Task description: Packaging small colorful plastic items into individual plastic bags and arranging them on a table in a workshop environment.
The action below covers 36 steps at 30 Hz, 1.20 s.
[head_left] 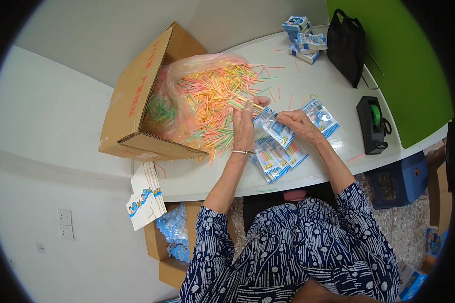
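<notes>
My left hand (244,129) is closed around a few thin pastel sticks (242,101), pink, yellow and green, their ends pointing to the upper left and toward the packet. Between both hands is a blue-and-white clear plastic packet (278,132), its upper edge pinched by the fingers of my right hand (299,123). The sticks' right ends lie close to the packet's mouth; whether any are inside I cannot tell. Below my hands lie several overlapping filled packets (275,161) with coloured sticks showing through. Another packet (321,118) rests just beyond my right hand.
A tipped cardboard box (131,96) with a plastic liner spills a heap of sticks (207,101) onto the white table (333,151). Small boxes (306,40), a black bag (346,45) and a tape dispenser (373,126) stand right. White printed cards (145,199) overhang the left front edge.
</notes>
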Each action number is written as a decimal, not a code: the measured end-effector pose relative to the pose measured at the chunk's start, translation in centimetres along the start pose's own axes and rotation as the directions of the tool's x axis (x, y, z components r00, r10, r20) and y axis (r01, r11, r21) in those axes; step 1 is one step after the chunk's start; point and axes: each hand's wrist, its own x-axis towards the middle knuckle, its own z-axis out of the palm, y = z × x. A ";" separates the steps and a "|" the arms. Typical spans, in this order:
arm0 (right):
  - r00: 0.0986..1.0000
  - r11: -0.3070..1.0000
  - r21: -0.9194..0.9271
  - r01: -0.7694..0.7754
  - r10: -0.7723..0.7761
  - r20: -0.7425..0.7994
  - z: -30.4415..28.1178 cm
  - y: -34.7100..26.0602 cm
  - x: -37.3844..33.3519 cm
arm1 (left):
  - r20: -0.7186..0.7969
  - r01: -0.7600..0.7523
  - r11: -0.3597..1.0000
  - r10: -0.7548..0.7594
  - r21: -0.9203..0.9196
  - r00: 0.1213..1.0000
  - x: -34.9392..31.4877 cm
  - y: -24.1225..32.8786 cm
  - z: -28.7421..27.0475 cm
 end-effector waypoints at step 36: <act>0.986 0.980 0.183 0.085 -0.056 -0.157 0.5 1.2 0.6 | 0.137 0.011 0.917 -0.071 0.398 0.988 1.6 -0.4 -2.2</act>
